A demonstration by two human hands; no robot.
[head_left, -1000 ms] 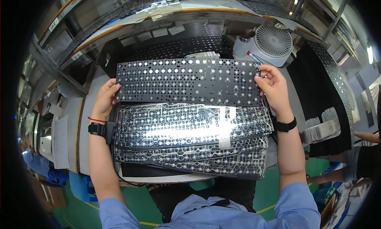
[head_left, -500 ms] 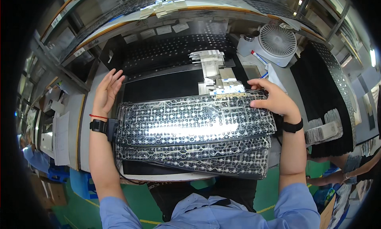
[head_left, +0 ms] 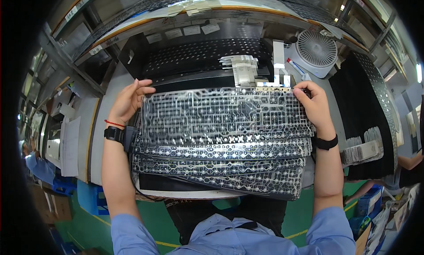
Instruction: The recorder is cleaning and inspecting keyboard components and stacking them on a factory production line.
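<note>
A clear keyboard membrane sheet (head_left: 212,113), printed with silvery circuit lines, lies uppermost on a fanned stack of similar sheets (head_left: 260,184). My right hand (head_left: 314,102) pinches its far right corner between thumb and fingers. At the far left corner, my left hand (head_left: 132,100) has its curled fingers on the sheet's edge; its thumb is largely hidden. The far edge of this sheet looks raised from the stack. A pale flat tail (head_left: 278,56) sticks out beyond that edge near the right, beside a pile of other tails (head_left: 244,71).
Behind the stack stands a black perforated panel (head_left: 198,54). A white fan (head_left: 316,52) and a red-capped marker (head_left: 295,66) are at the back right. Black sheets with bundled tails (head_left: 362,151) lie on the right. A shelf (head_left: 247,12) spans the back.
Both hands have moved onto the top sheet's far corners, and the right fingers have closed there. The sheet's far edge has lifted, its glare has gone, and one tail now stands out separately.
</note>
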